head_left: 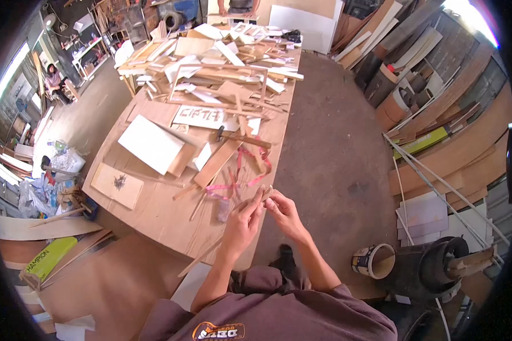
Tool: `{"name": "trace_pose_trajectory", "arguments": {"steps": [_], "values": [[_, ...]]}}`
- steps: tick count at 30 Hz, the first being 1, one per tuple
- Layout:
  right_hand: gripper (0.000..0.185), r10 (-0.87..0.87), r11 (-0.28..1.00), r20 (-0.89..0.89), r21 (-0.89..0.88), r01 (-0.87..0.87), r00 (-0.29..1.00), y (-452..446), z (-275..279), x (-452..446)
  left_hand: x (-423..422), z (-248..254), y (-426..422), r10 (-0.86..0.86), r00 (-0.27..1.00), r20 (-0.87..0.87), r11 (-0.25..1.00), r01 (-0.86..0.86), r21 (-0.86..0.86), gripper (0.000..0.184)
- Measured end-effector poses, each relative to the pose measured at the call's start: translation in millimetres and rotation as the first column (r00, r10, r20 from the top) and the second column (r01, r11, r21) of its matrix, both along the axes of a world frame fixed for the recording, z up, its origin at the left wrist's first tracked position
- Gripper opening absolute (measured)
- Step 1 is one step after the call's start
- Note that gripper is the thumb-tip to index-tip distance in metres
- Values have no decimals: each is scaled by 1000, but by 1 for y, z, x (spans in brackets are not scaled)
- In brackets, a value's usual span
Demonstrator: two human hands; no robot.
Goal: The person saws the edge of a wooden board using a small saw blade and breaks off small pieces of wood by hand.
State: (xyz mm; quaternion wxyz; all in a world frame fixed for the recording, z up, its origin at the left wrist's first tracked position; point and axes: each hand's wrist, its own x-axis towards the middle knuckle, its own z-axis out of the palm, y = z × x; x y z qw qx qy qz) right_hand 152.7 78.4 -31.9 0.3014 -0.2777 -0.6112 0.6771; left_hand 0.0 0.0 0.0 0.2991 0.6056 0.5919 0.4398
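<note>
My left hand (247,215) and my right hand (284,213) meet in front of me, over the table's right edge. Fingers of both are pinched together around a small pale thing (267,194), too small and covered to name. Just left of them, a small translucent container or bag (223,211) sits on the wooden table (165,213). A pink strap (240,165) lies loosely curled beyond my hands. Behind it rests a hammer (247,138) among wood offcuts. Dark nails (119,181) are heaped on a flat board (132,192) at the table's left.
Wood scraps (210,51) pile high at the table's far end. A white panel (151,143) lies nearer. To my right stand a bucket (374,261) and a black drum (426,267). Boards (455,165) lean along the right wall. One person (57,84) sits far left; another's hands (236,11) show at the back.
</note>
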Motion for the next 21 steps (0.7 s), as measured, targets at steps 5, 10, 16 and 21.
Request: {"name": "trace_pose_trajectory", "arguments": {"steps": [5, 10, 16, 21], "values": [[35, -185, 966, -334, 108, 233, 924, 19, 55, 37, 71, 53, 30, 7, 1000, 30, 976, -13, 219, 57], [35, -351, 904, -292, 144, 403, 890, 51, 121, 109, 144, 97, 64, 5, 990, -141, 927, 48, 371, 58], [17, -451, 746, 120, 594, 300, 884, 55, 155, 179, 185, 84, 58, 22, 987, 162, 957, -68, 282, 55], [12, -483, 728, 226, 641, 245, 846, 36, 159, 222, 213, 68, 49, 61, 945, 321, 942, -161, 295, 53]]}}
